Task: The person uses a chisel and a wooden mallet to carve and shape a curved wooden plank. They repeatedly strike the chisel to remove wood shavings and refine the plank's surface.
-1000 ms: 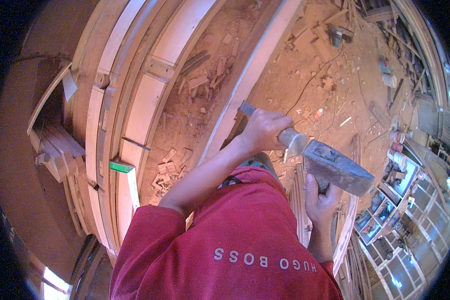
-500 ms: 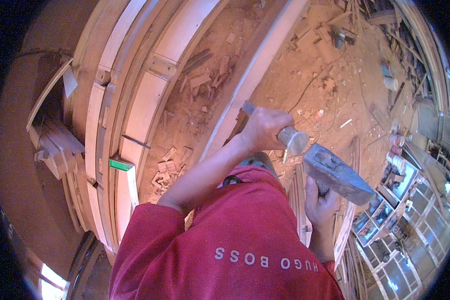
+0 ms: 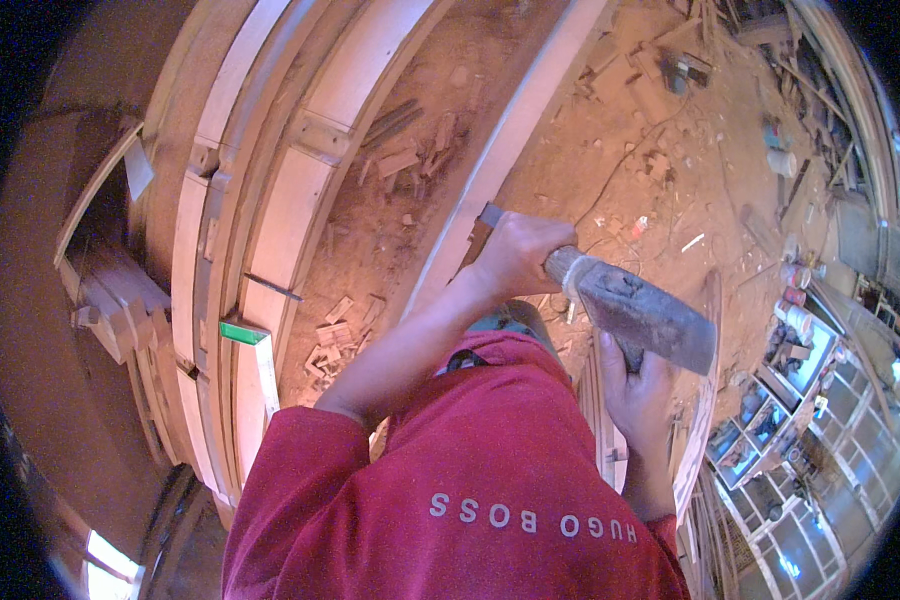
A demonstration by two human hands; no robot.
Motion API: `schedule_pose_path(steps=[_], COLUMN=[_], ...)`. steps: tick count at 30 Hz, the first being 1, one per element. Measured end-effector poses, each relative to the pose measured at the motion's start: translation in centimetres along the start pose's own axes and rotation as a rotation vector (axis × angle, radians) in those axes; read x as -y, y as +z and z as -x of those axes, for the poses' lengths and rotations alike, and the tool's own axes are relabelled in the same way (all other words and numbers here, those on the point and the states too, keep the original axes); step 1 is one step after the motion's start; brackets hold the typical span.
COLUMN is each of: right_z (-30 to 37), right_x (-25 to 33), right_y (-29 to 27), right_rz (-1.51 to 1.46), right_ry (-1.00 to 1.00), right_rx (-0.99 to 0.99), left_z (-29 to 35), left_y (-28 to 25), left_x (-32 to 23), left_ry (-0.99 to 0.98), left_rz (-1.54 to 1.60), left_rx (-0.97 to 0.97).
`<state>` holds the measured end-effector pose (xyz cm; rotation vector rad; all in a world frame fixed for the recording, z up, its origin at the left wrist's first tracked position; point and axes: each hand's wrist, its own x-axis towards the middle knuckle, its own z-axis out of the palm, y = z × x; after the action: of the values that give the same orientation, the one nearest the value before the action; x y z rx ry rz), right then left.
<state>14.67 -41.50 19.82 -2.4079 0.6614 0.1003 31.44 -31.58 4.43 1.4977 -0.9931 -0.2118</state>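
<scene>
Above a long wooden beam (image 3: pixel 515 130), my left hand (image 3: pixel 523 252) is closed around a chisel (image 3: pixel 491 214). The chisel's dark metal end shows beyond my fingers, over the beam; whether its edge is in the wood is hard to see. Its round, ringed handle end sticks out on the other side of my fist. My right hand (image 3: pixel 638 395) grips a mallet (image 3: pixel 655 318) by its short dark handle, most of which my fingers cover. The mallet's worn grey head tapers along its length, and one end meets the chisel's handle.
Long curved timbers (image 3: pixel 288 205) with cut mortises run along the left. A green-ended white piece (image 3: pixel 245 332) rests on them. Wood offcuts (image 3: pixel 332 335) and shavings litter the brown floor. A compartmented tray (image 3: pixel 760 430) and metal grilles (image 3: pixel 835 450) stand at right.
The mallet has swung left and slightly up, from just beside the chisel's handle end onto it. My left hand keeps its hold on the chisel with little movement.
</scene>
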Motion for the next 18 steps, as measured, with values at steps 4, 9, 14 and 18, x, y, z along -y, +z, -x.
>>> schedule_pose_path(steps=[4,9,14,18], right_z=[-0.5,-2.0,-1.6,-2.3], right_x=[1.0,1.4,0.1,0.1], right_y=[0.3,0.4,1.7,1.5], right_rz=[-0.155,-0.028,0.02,-0.032], right_ry=[-0.137,-0.099,-0.112,-0.096], right_rx=[-0.163,-0.063,0.007,0.05], left_z=[-0.1,0.4,0.9,2.4], left_y=[-0.5,-0.9,-1.5,-1.4], left_x=[-0.6,-0.1,0.7,2.2], left_ry=[-0.01,-0.041,-0.107,-0.078], left_rz=[0.018,-0.016,-0.028,0.013], left_rx=[-0.012,0.011,0.07,0.079])
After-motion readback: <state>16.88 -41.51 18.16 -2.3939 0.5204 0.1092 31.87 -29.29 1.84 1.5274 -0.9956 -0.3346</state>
